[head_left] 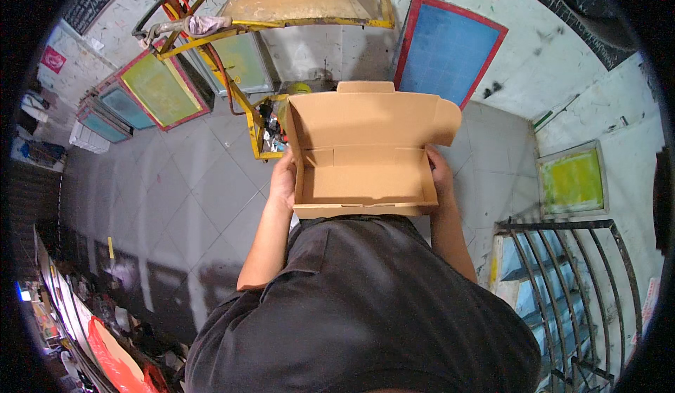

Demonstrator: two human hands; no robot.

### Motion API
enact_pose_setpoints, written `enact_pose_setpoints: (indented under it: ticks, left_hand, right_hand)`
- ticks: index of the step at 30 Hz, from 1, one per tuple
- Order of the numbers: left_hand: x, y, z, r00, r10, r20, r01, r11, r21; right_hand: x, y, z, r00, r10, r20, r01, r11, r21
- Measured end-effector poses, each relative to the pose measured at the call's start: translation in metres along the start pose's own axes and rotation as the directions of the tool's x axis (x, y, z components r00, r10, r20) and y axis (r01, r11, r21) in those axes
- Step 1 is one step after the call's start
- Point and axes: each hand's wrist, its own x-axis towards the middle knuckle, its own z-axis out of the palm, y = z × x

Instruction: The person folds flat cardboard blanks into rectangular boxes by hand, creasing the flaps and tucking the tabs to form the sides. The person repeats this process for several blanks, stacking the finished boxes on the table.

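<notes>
Close to my body I hold a brown cardboard box, its lid raised and tipped back. Nothing lies inside it. My left hand grips the left side wall, and my right hand grips the right side near the lid's hinge. Each hand's fingers are partly hidden behind the cardboard. A side flap of the lid sticks out to the right, above my right hand, and a tuck tab stands up at its top edge.
Ahead stands a yellow metal frame with hoses and a lower tray of clutter. Framed screens lean on the walls, one blue with a red border. A dark metal railing is at the right. Cluttered shelving stands lower left.
</notes>
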Motion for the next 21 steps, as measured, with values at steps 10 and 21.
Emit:
enact_pose_setpoints:
  ticks: [10,21]
  left_hand:
    - [0.013,-0.009,-0.018,0.963,0.26,0.07,-0.267,0.957,0.115]
    - [0.012,-0.009,-0.022,0.993,0.117,0.008,-0.118,0.99,0.079]
  right_hand:
    - [-0.01,-0.043,-0.008,0.929,-0.039,0.368,-0.332,0.354,0.875]
    - [-0.009,-0.07,0.014,0.989,0.083,0.126,-0.107,0.975,0.195]
